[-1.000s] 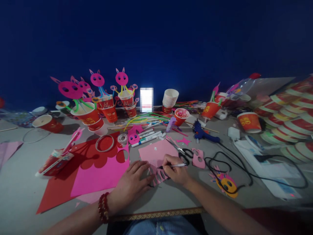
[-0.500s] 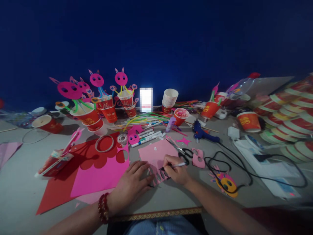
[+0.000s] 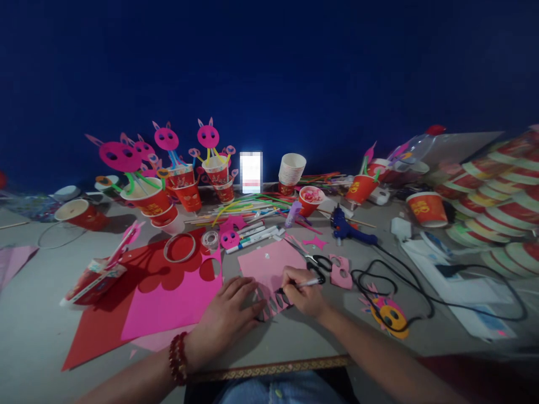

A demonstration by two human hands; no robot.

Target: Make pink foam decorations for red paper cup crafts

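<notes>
A light pink sheet (image 3: pixel 272 264) lies in the middle of the table, with several holes cut along its near edge. My left hand (image 3: pixel 231 308) rests flat at the sheet's lower left corner, fingers spread. In my right hand (image 3: pixel 303 292) is a white marker (image 3: pixel 309 282), its dark tip down at the sheet above the cut holes. Black-handled scissors (image 3: pixel 320 262) lie just right of the sheet, beside a pink scrap with round holes (image 3: pixel 340 272). Left of my left hand are a bright pink sheet (image 3: pixel 168 303) and a red sheet (image 3: pixel 88 336).
Behind the sheet lie markers (image 3: pixel 252 238), a tape roll (image 3: pixel 210 239) and straws (image 3: pixel 236 210). Red cups with pink figures (image 3: pixel 147 199) stand back left. A blue glue gun (image 3: pixel 351 230) with a black cord (image 3: pixel 425 292) and stacked cups (image 3: pixel 505 196) are at the right.
My right hand and the marker have shifted very slightly to the right over the sheet. My left hand has stayed in place.
</notes>
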